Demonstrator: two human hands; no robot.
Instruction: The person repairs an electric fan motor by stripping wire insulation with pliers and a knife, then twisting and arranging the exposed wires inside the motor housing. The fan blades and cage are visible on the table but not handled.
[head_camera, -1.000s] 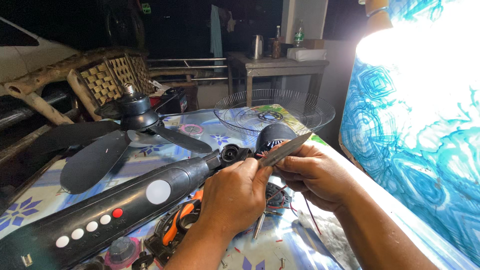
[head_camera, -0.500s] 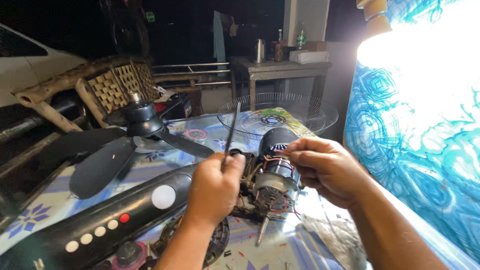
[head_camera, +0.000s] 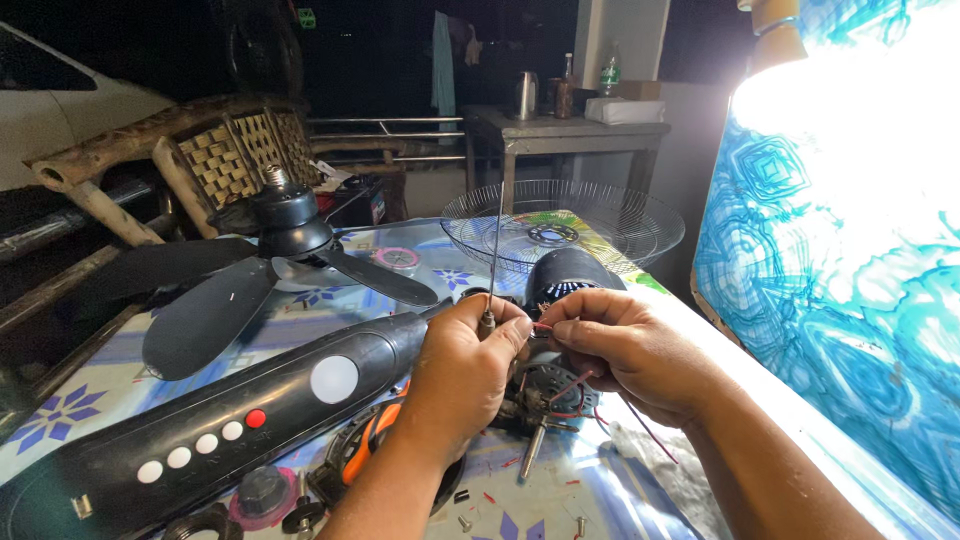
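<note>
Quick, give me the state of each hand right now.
Left hand: closed, pinching a thin upright metal rod near its lower end.
Right hand: fingers curled at the thin red wires of the black fan motor; exact grip cannot be told.

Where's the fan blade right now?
In the head view the black fan blade lies on the table's left side, behind the black fan stand, left of the wire fan guard and both hands.

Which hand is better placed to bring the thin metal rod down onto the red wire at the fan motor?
Left, probably: the left hand already pinches the thin metal rod upright, while the right hand holds the red wire beside it.
</note>
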